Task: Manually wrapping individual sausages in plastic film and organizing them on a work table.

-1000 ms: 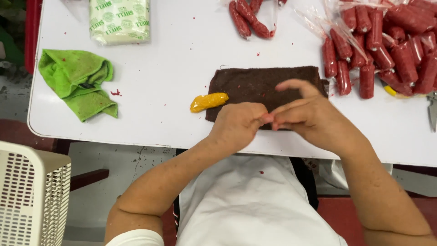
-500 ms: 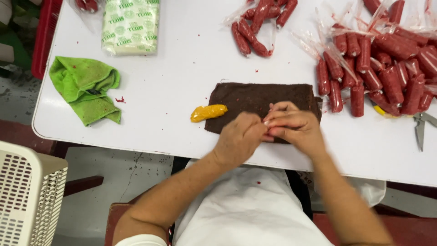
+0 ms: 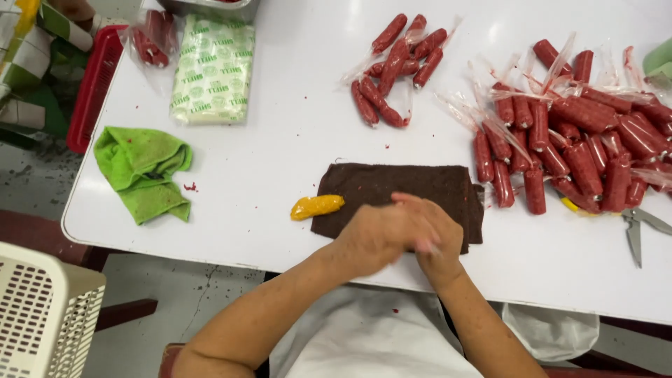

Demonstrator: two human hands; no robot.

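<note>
hands on brown cloth, yellow sausage beside

The desk is plain white, flecked here and there with red specks. A dark brown cloth lies on it, with a yellow-orange sausage at its edge. The other sausages are deep red in clear wrapping. A rag is bright green with red spots. A packet is white with a repeating green print. The basket is cream, the tray red
</note>
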